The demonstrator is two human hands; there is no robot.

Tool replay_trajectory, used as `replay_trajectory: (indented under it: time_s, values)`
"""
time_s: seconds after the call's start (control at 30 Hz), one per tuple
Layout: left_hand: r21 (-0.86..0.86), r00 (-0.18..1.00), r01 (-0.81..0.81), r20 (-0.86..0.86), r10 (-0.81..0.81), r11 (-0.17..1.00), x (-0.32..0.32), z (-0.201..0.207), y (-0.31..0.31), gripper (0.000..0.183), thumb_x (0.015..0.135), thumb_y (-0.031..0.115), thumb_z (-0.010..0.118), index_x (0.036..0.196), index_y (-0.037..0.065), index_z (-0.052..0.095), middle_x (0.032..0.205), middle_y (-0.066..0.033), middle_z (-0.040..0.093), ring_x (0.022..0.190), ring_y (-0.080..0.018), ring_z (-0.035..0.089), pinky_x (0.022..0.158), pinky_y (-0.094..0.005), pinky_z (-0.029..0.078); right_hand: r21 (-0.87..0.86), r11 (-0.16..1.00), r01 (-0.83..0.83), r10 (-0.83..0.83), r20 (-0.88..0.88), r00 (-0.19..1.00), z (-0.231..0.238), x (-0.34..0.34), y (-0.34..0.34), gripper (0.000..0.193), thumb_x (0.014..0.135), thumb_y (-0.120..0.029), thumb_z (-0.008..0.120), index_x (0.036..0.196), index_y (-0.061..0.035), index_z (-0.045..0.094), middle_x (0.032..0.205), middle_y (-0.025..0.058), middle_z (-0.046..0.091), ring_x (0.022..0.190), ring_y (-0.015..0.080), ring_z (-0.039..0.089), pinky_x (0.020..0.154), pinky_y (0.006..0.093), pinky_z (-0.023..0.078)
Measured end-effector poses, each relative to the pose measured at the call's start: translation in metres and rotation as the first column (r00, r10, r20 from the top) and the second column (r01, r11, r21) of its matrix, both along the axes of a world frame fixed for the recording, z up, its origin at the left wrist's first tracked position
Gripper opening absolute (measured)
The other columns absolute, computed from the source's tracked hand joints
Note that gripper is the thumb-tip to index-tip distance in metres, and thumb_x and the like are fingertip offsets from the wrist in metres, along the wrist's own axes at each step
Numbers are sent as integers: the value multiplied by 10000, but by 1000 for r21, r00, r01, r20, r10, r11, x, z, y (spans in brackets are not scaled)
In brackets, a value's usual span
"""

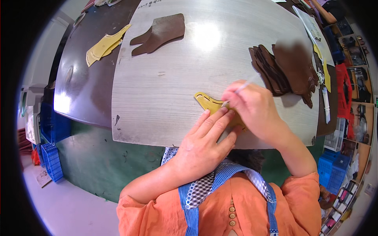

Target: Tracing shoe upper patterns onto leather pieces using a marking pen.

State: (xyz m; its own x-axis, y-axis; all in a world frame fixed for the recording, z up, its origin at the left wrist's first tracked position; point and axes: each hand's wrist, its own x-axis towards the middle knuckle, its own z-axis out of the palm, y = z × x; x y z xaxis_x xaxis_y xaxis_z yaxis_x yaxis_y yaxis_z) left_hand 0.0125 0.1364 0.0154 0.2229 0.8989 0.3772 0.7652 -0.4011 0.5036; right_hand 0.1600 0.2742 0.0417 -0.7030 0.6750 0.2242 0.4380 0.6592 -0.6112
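A yellow template [208,103] with dark slots along its edge lies near the front edge of the table board. My left hand [208,135] rests flat on it, fingers stretched out and pressing it down. In my right hand [252,106], fingers pinch a thin pale pen [243,87], its tip at the template's surface beside my left fingertips. Both hands hide much of the template and whatever lies beneath it. To the right of my right hand is a stack of dark brown cut pieces, leather-like [291,67]. A few more brown pieces [165,33] lie at the far left of the board.
More yellow templates [104,47] lie on the dark table [92,84] at the left. White cord [321,76] and a yellow strip [327,74] sit at the right edge. Blue baskets [334,169] and loaded shelves [360,86] stand to the right. Another person's arm [323,11] shows at upper right.
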Motion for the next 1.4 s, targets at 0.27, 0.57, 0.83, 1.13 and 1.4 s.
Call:
replay_trajectory:
  time_s: [0.27, 0.57, 0.83, 1.13, 1.4]
  values:
    - [-1, 998, 18, -58, -18, 1000, 1, 0, 2, 406, 790, 160, 818, 1193, 145, 771, 1403, -175, 630, 1354, -344, 616, 1135, -548, 490, -64, 997, -36, 26, -154, 988, -1, -17, 4, 241, 1076, -163, 620, 988, 23, 747, 900, 137, 729, 764, 248, 706, 708, 349, 555]
    - [-51, 999, 6, -36, -8, 999, 4, 9, 0, 430, 809, 158, 823, 1234, 135, 764, 1417, -182, 637, 1350, -362, 620, 1136, -551, 490, 147, 989, 5, -8, 16, 1000, 5, 27, 3, 119, 975, -154, 693, 937, -43, 717, 865, 121, 704, 802, 342, 690, 744, 443, 547]
    - [-54, 999, 12, -40, -14, 998, 1, 8, 3, 443, 826, 153, 822, 1258, 94, 750, 1423, -182, 640, 1345, -367, 625, 1130, -546, 494, -69, 985, -160, 166, 98, 981, 21, 65, -28, 127, 981, -150, 704, 989, -24, 717, 904, 139, 723, 850, 338, 691, 765, 446, 545]
    - [-17, 995, 0, -103, -1, 1000, 3, 13, 3, 461, 814, 187, 822, 1260, 104, 740, 1420, -162, 631, 1338, -340, 619, 1113, -519, 510, 16, 964, 264, -264, 101, 959, 12, 62, -26, 142, 938, -72, 750, 1059, -25, 693, 918, 133, 700, 841, 304, 703, 732, 399, 545]
    - [67, 893, -329, -303, 334, 942, -89, 27, 61, 578, 919, 264, 760, 1448, 85, 611, 1512, -153, 562, 1365, -370, 565, 1120, -467, 492, -197, 860, 471, -510, -261, 820, 21, 111, 27, 174, 994, -166, 761, 1021, -8, 692, 895, 15, 647, 818, 97, 576, 758, 280, 491]
